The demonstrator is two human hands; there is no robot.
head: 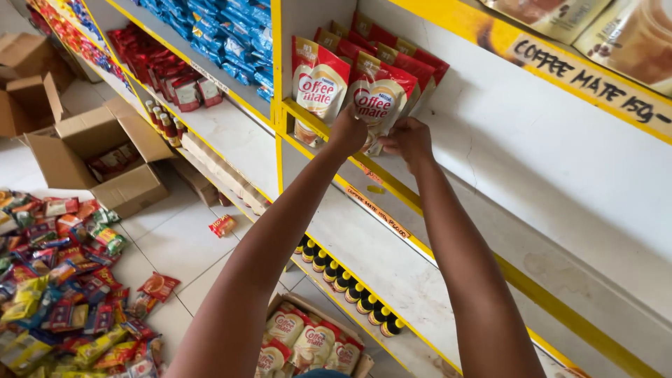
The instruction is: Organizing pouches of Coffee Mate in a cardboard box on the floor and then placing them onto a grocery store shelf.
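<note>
- White shelving [532, 161] with yellow edging, far right; tiled floor [175, 238] below, left, strewn with sachets [56, 280].
- Open cardboard box [105, 161] on floor, far left.
- Red-and-cream pouch [378, 98] standing upright at shelf front, lower part hidden behind hands.
- Left hand [348, 131] and right hand [408, 140] clasped on pouch base; fingertips hard to make out.

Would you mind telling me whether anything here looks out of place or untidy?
Yes: one small red sachet lies alone on the floor tiles below the shelves, and a loose heap of mixed sachets is spread over the floor at left rather than boxed.
</note>
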